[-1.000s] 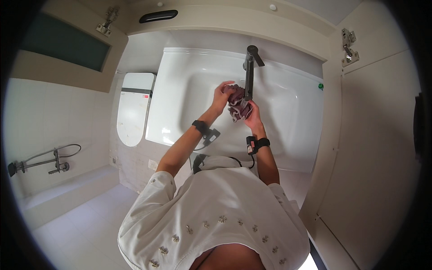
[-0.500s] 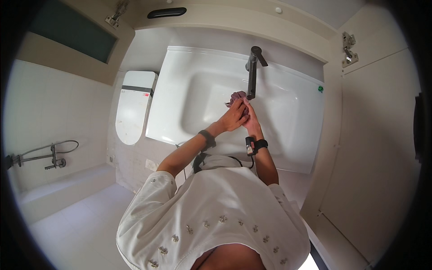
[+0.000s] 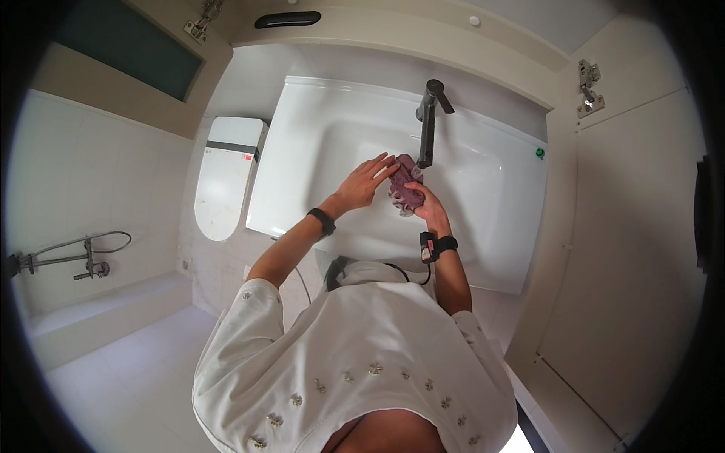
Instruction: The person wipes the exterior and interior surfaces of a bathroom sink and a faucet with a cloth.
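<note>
Under the spout of the dark faucet [image 3: 427, 128], a wet-looking purple cloth [image 3: 408, 183] lies bunched in my right hand [image 3: 429, 205]. The thumb presses on top of the cloth, and the fingers beneath it are mostly hidden. A little water seems to run from the spout onto it. My left hand [image 3: 358, 186] is just left of the cloth, fingers stretched out. Its fingertips are at the cloth's upper left edge; whether they touch it, I cannot tell. Both hands are over the white sink basin [image 3: 302, 113].
A green round thing [image 3: 539, 153] sits at the sink's right rim. Above the basin hangs a cabinet, its open door [image 3: 634, 219] standing at the right. To the left are a white toilet [image 3: 224, 181] with its lid down and a wall-mounted shower fitting [image 3: 94, 257].
My left hand has come off the cloth and moved left, its fingers straightening. The cloth, earlier squeezed between both hands, now lies looser and more in sight in my right hand.
</note>
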`<state>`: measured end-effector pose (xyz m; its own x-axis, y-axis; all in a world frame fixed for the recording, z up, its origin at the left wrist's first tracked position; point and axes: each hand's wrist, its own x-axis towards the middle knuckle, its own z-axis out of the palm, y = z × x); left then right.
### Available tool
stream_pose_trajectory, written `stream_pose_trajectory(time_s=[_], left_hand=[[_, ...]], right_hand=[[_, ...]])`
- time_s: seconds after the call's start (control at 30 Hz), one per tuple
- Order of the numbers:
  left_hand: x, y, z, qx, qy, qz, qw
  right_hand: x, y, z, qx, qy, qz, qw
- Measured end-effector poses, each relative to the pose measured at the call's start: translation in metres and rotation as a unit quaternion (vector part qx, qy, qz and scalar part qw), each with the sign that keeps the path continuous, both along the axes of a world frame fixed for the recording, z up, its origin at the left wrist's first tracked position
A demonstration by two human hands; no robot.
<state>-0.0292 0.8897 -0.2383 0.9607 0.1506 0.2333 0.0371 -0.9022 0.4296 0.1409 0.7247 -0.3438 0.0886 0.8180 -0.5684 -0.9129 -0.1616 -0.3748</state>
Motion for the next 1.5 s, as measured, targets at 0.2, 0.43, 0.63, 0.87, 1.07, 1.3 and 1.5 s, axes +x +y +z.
stream_pose_trajectory(time_s=[0.2, 0.43, 0.63, 0.87, 1.07, 1.3, 1.5], left_hand=[[-0.01, 0.019, 0.001, 0.065, 0.022, -0.056, 0.996], [-0.023, 0.03, 0.012, 0.156, -0.01, -0.125, 0.98], [-0.033, 0.031, 0.008, 0.164, 0.1, -0.134, 0.972], [-0.024, 0.025, -0.031, 0.157, 0.153, -0.033, 0.975], [-0.002, 0.026, -0.048, 0.105, 0.21, -0.017, 0.972], [0.009, 0.033, -0.062, -0.029, 0.302, 0.008, 0.953], [0.014, 0.022, -0.065, -0.203, 0.375, 0.074, 0.901]], right_hand=[[-0.02, 0.016, 0.009, -0.006, -0.008, 0.119, 0.993], [-0.039, 0.037, 0.029, 0.047, -0.075, 0.296, 0.951], [-0.045, 0.052, 0.079, 0.006, -0.194, 0.439, 0.877], [-0.054, 0.066, 0.055, -0.047, -0.449, 0.4, 0.798], [-0.057, 0.064, 0.037, -0.045, -0.596, 0.321, 0.735], [-0.077, 0.064, 0.052, -0.164, -0.725, 0.282, 0.607], [-0.066, 0.058, 0.001, -0.079, -0.867, 0.186, 0.455]])
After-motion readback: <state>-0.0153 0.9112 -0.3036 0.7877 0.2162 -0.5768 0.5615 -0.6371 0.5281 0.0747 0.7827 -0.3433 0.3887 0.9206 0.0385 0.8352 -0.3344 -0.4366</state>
